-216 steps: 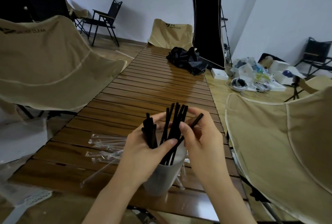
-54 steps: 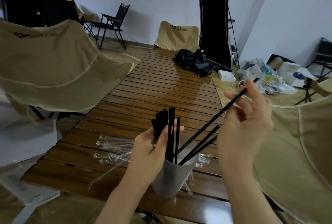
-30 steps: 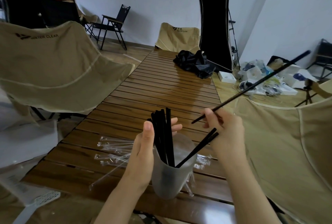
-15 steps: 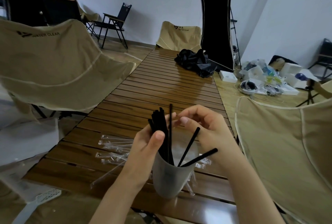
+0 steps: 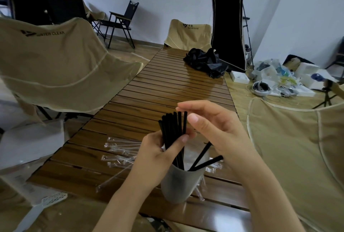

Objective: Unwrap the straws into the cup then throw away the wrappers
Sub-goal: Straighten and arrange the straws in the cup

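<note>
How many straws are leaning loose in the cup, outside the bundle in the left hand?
2. Both loose straws lean toward the right rim of the cup, under the right hand. The left hand grips the bundle; more may hide behind it.

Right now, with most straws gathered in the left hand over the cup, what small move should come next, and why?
Probably the right hand should take the two loose straws leaning against the cup rim and bring them to the bundle of straws that the left hand grips. They lie apart from it, and the right hand, above them, holds nothing.
</note>
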Demonstrator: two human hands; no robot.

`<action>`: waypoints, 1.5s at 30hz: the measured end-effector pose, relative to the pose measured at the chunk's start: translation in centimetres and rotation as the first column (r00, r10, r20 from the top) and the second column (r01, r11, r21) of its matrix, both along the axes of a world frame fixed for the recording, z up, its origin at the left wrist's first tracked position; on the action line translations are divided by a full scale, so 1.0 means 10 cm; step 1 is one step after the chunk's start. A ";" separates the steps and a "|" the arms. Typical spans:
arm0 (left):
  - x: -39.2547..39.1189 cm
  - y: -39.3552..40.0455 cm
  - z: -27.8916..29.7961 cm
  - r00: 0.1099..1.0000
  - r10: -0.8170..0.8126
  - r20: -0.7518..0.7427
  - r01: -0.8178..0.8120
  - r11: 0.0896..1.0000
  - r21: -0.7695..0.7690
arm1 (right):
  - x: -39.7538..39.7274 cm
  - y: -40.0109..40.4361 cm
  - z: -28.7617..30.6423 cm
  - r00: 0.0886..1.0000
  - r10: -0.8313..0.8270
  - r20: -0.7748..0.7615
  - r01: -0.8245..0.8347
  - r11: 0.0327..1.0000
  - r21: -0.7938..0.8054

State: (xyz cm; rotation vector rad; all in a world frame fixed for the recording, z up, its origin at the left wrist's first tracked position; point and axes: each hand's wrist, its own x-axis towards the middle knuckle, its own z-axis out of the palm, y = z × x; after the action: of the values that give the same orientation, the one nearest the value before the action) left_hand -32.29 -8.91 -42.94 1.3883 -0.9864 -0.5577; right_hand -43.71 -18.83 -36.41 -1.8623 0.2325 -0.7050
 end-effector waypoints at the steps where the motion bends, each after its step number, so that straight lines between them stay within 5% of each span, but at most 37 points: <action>1: -0.01 0.00 0.01 1.000 -0.008 -0.008 0.008 1.000 -0.005 | 0.00 0.00 0.00 1.000 -0.012 -0.009 0.012 1.000 -0.018; 14: 0.03 -0.02 -0.08 0.998 -0.050 0.029 0.050 0.999 -0.009 | -0.03 -0.03 0.08 0.992 0.000 -0.125 0.007 0.999 0.049; 21: 0.02 -0.05 -0.11 0.999 -0.020 -0.034 0.020 1.000 -0.024 | -0.06 -0.05 0.09 0.993 -0.115 -0.039 0.116 0.993 0.033; 33: 0.01 -0.05 -0.11 0.999 -0.015 -0.036 0.014 1.000 -0.008 | -0.04 -0.01 0.12 0.931 -0.292 0.219 0.340 0.912 -0.228; 39: 0.01 -0.05 -0.11 0.999 -0.020 -0.041 0.018 0.999 -0.035 | -0.08 0.00 0.16 0.964 -0.256 0.076 0.267 0.910 -0.317; 45: -0.01 -0.07 -0.10 0.998 -0.004 -0.055 0.001 0.999 -0.047 | -0.12 -0.01 0.20 0.976 -0.165 -0.144 0.146 0.980 -0.138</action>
State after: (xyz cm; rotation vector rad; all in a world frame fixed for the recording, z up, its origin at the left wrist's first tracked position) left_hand -32.42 -9.63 -43.94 1.3238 -0.9512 -0.5683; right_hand -44.92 -18.95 -34.39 -2.0396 0.4473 -0.6952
